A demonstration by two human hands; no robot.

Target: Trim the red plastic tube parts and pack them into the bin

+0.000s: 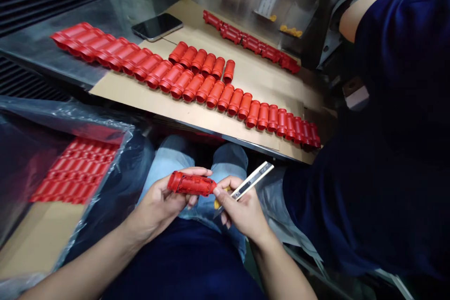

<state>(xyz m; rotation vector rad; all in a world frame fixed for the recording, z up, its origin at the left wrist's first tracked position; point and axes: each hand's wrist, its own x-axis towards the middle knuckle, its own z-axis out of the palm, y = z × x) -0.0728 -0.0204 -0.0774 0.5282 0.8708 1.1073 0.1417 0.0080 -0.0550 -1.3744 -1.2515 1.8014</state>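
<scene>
Above my lap, my left hand (pixel 168 201) is wrapped round a red plastic part (pixel 193 184), whose slotted side faces up. My right hand (pixel 242 204) grips a utility knife (pixel 252 181) with a pale handle, its blade pointing down and left. The right thumb and fingertips are at the right end of the red part. A small yellow piece (pixel 217 204) shows by the right fingers, partly hidden. Beyond my hands, a long row of red parts (pixel 193 88) lies on cardboard (pixel 168 109) along the table edge, with a shorter row (pixel 198 60) behind it.
A phone (pixel 158 26) lies behind the row at the left. More red parts (pixel 251 43) line the cardboard's far side. At the lower left, a plastic-lined box (pixel 87 213) holds stacked red parts (pixel 79 168). Another person in dark blue (pixel 397 150) is close at the right.
</scene>
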